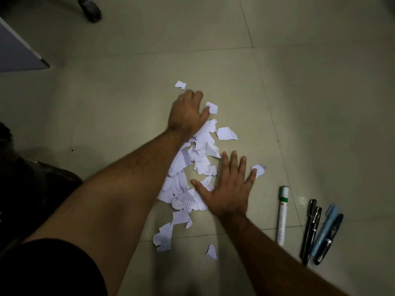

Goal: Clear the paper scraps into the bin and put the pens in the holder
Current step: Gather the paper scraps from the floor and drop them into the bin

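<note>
Several torn white paper scraps lie in a loose heap on the tiled floor. My left hand reaches over the heap's far end, palm down, fingers bent onto the floor beside a single scrap. My right hand lies flat with its fingers spread at the heap's right edge, its little finger touching a lone scrap. One scrap lies apart beyond my left hand. To the right lie a white marker, black pens and a blue pen. No bin or holder is in view.
A chair castor stands at the top left. A grey panel with a pale edge juts in at the left. Dark clothing fills the lower left. Two more scraps lie near the bottom.
</note>
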A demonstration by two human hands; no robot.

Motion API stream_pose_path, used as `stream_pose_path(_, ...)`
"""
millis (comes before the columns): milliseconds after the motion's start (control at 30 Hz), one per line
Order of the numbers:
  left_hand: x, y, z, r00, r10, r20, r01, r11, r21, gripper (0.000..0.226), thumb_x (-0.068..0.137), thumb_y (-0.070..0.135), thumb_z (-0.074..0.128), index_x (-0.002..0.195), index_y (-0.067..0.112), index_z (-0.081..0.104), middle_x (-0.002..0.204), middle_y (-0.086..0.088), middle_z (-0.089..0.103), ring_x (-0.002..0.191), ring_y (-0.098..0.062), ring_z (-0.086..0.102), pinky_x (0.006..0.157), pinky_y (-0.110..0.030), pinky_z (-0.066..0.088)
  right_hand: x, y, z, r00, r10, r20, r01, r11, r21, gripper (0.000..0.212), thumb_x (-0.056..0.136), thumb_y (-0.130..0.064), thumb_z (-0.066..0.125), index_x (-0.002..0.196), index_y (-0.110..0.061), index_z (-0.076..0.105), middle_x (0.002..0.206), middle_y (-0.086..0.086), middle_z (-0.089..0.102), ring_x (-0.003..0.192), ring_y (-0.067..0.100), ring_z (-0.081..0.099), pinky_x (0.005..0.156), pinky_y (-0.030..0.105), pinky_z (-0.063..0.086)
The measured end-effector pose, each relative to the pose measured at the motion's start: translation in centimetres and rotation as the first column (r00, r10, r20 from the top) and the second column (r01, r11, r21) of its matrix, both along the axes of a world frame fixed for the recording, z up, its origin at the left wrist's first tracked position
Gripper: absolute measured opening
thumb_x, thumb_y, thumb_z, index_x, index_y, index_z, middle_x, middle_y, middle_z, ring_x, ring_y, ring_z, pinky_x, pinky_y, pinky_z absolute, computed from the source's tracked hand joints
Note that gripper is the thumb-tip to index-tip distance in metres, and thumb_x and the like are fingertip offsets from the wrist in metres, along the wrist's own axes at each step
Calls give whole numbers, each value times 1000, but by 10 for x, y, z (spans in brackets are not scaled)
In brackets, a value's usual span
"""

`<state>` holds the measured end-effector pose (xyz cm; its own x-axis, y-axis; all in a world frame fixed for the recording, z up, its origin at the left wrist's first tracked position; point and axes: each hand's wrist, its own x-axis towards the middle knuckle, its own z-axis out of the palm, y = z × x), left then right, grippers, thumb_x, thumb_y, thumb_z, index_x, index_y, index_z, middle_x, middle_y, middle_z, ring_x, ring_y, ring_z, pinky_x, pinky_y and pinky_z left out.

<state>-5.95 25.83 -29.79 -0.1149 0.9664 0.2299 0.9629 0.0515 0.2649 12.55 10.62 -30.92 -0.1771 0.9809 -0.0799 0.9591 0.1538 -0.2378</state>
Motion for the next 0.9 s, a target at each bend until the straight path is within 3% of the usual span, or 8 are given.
stream_pose_path(67, 4, 17, 9, 990, 131, -48, -132, 991, -1, 56, 83, 52, 50, 122, 12, 57, 123, -19, 56, 112, -38, 54, 92, -47, 47, 1, 1, -1, 1000, -4, 5, 4, 1000, -4, 110, 75, -91, 26, 157, -19, 15, 165, 8, 11, 153, 32, 4, 119, 60, 1)
stream_pose_path(167, -7, 39, 8, 976, 215, -25, -212, 922, -323, 76, 85, 72, 36, 143, 23, 40, 155, -17, 30, 142, -39, 27, 115, -48, 26, 0, 0, -2, 1000, 3, 11, -3, 1000, -20, 112, 74, -93, 24, 157, -20, 12, 166, 7, 7, 153, 32, 2, 119, 59, 1)
stream_pose_path(233, -5, 39, 2, 993, 115, 8, -102, 912, -398, 79, 86, 75, 31, 140, 21, 44, 154, -19, 32, 142, -37, 27, 116, -44, 26, 2, 1, -2, 1000, -7, 7, 7, 1000, -14, 112, 73, -93, 24, 157, -20, 12, 166, 8, 7, 153, 32, 2, 120, 59, 1)
stream_pose_path(400, 30, -19, -3, 968, -247, 39, 250, 954, -166, 73, 88, 65, 35, 131, 12, 59, 127, -19, 61, 120, -35, 56, 102, -40, 43, 3, 1, -5, 1000, 2, 11, -2, 1000, -17, 114, 74, -92, 28, 157, -16, 15, 165, 10, 11, 152, 33, 5, 120, 59, 4)
stream_pose_path(567, 51, -24, 5, 956, -291, 30, 289, 923, -253, 70, 86, 61, 28, 128, 16, 62, 134, -18, 57, 127, -33, 51, 106, -44, 38, 3, 0, -8, 999, -13, -42, 16, 997, 73, 114, 75, -87, 38, 155, -7, 22, 161, 15, 24, 150, 34, 18, 120, 58, 11)
stream_pose_path(667, 57, -58, 4, 909, -411, 73, 416, 879, -231, 57, 90, 50, 32, 114, 16, 70, 125, -18, 62, 113, -33, 60, 98, -40, 45, 3, -2, -6, 992, -22, -126, 37, 992, 123, 110, 78, -81, 46, 151, 0, 31, 156, 19, 34, 147, 35, 28, 119, 56, 17)
stream_pose_path(767, 48, -107, 2, 878, -471, 83, 478, 857, -195, 41, 97, 37, 40, 112, 15, 71, 124, -17, 64, 108, -32, 62, 92, -40, 49, 5, -4, -4, 990, 44, -136, -30, 994, 105, 109, 78, -80, 44, 151, 0, 28, 158, 16, 30, 148, 32, 25, 120, 54, 15)
stream_pose_path(900, 42, -158, 20, 897, -438, 58, 433, 846, -311, 43, 97, 38, 38, 123, 20, 67, 135, -9, 60, 125, -25, 53, 108, -44, 32, 10, -9, -3, 947, 170, -274, -144, 983, 112, 96, 76, -66, 52, 149, -6, 36, 154, 10, 40, 146, 29, 31, 119, 51, 21)
